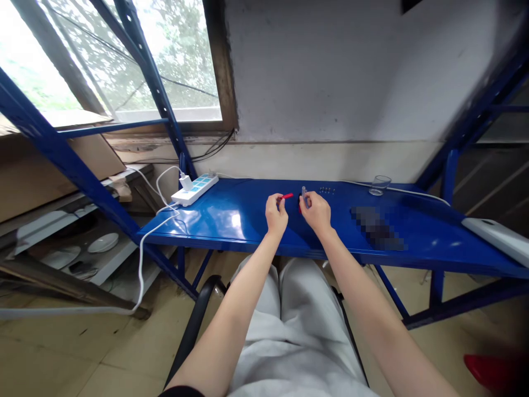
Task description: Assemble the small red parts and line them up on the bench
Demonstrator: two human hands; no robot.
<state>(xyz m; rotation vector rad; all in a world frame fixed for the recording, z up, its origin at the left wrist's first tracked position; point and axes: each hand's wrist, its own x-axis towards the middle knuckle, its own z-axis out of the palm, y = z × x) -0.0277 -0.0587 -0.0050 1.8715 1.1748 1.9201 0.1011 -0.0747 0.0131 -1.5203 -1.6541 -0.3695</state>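
My left hand (276,214) is closed, with thumb and fingers pinching a slim red stick-like piece (287,196), perhaps part of a pen. Its free end points to the right. Close beside it, my right hand (317,209) is closed around a small translucent grey tube (303,191) that stands roughly upright. Something dark and red shows by the right fingertips, too small to make out. The two hands are apart, both over the blue table (223,212). Just behind my right hand lie several tiny metallic pieces (328,191).
A white power strip (195,190) with a plug and cables sits at the table's left end. Toward the right are a clear glass (379,186), a blurred-out dark object (378,227) and a white flat-sided object (498,238). Blue metal posts flank the table; a wall stands behind.
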